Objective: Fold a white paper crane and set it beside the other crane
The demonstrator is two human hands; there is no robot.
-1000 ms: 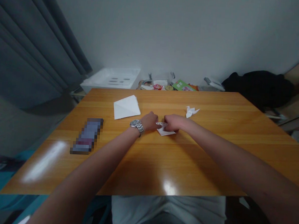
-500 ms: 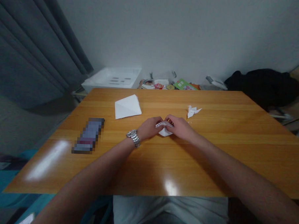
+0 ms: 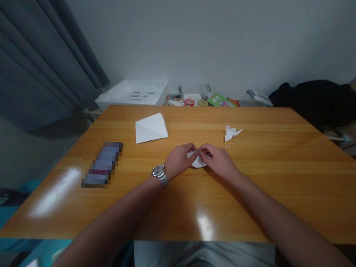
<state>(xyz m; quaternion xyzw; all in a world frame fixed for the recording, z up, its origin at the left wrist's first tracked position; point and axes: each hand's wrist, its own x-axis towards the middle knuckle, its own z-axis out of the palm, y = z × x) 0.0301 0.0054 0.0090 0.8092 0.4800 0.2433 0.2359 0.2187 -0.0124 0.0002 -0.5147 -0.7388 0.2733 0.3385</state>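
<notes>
Between my two hands is a small folded piece of white paper [image 3: 198,163], with dark marks along its upper edge. My left hand [image 3: 179,161], with a metal watch [image 3: 160,175] on its wrist, pinches the left side of the paper. On the other side, my right hand [image 3: 219,159] grips the paper with thumb and fingers, its fingertips close to those of the left. The fingers hide part of the folds. Beyond my right hand sits a white folded paper crane [image 3: 231,133], with tiny paper scraps near it.
White paper sheets [image 3: 151,128] lie at the back left of the wooden table [image 3: 271,153]. A phone [image 3: 103,163], blurred out, lies at the left. Behind the table stand a white plastic tray [image 3: 135,90] and a green packet [image 3: 220,100]; dark cloth [image 3: 317,102] is at the right.
Both hands have come slightly nearer to me with the paper. Their fingertips have closed in at the paper's middle, and its marked upper edge is now more covered. The view has shifted a little.
</notes>
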